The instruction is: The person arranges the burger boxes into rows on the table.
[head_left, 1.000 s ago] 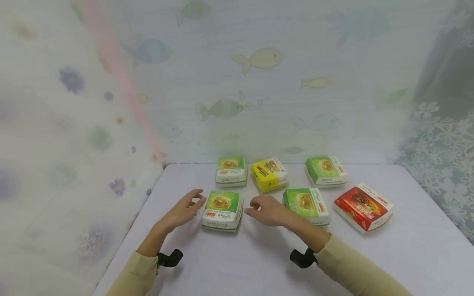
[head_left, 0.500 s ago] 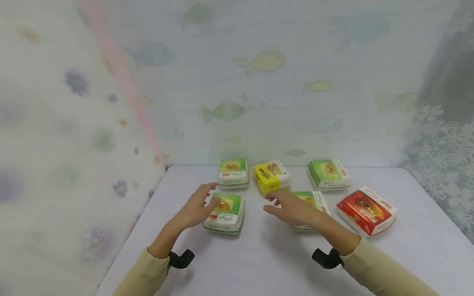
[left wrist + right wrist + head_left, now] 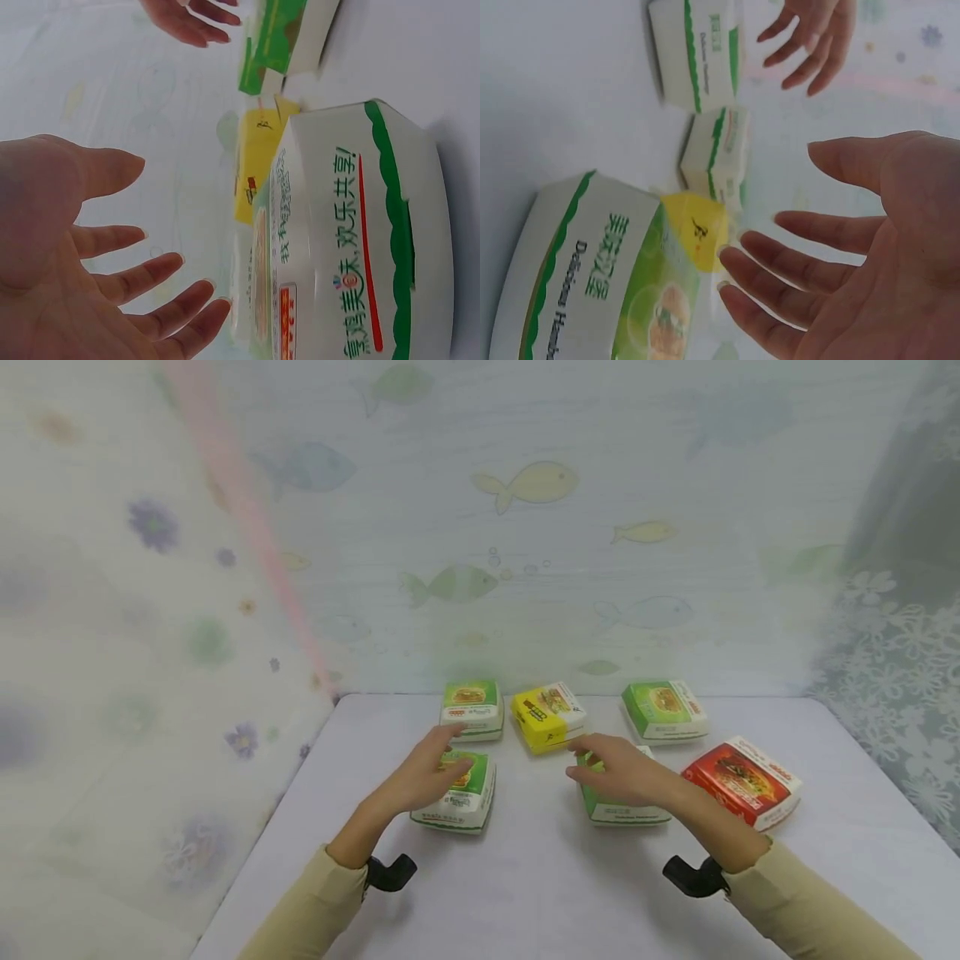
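My left hand [image 3: 426, 775] hovers over the left part of a green-and-white burger box [image 3: 453, 814] at the front left, its fingers spread and holding nothing. In the left wrist view, the white side of that burger box [image 3: 337, 240] fills the right, apart from the fingers. Farther right, my right hand [image 3: 621, 770] is raised over another green-and-white burger box [image 3: 628, 814] and hides much of its lid. The right wrist view has this burger box [image 3: 592, 270] at lower left, with the loose, extended fingers clear of it.
Along the back of the white table [image 3: 517, 893] lie a green burger box [image 3: 471, 712], a yellow burger box [image 3: 549, 717] and another green burger box [image 3: 665, 712]. A red burger box [image 3: 742, 783] sits to the right. A fish-print curtain [image 3: 540, 568] hangs behind.
Both hands have moved right. The left went from beside the front-left box to over it; the right left the gap between the front boxes and came over the front-right one. The boxes stayed put.
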The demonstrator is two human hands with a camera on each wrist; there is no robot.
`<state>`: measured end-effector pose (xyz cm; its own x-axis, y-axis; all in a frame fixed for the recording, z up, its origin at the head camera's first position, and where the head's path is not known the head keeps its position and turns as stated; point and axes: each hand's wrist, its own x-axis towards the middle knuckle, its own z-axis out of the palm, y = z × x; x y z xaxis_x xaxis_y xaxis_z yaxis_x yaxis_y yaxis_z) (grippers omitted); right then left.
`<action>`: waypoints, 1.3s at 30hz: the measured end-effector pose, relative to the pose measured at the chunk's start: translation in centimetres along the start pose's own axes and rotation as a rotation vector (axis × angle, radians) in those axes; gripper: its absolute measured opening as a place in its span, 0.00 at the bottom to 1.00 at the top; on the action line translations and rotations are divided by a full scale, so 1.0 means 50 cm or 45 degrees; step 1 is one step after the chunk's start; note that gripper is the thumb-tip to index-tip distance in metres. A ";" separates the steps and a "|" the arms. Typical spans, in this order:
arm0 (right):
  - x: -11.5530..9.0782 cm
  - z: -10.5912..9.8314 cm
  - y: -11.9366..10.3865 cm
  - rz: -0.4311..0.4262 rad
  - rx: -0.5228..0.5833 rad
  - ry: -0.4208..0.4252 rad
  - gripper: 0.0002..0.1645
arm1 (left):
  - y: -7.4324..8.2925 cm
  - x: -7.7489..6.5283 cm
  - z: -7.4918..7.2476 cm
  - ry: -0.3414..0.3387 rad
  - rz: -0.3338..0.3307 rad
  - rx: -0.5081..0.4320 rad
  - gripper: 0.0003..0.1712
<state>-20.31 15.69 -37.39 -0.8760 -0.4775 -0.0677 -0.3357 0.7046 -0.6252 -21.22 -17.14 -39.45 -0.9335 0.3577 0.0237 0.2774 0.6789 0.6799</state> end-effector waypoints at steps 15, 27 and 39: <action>0.016 -0.051 0.063 0.021 -0.047 0.081 0.27 | 0.059 0.049 0.051 -0.093 0.003 0.032 0.39; 0.065 -0.108 0.076 0.129 0.008 0.044 0.33 | 0.120 0.113 0.118 -0.044 -0.118 -0.197 0.46; 0.172 -0.117 0.102 0.193 0.157 0.069 0.36 | 0.124 0.175 0.212 0.197 -0.325 -0.431 0.48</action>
<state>-31.58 18.25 -36.59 -0.9316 -0.3399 -0.1285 -0.1568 0.6950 -0.7017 -25.25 -2.99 -42.80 -0.9925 0.0885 -0.0843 -0.0322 0.4760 0.8789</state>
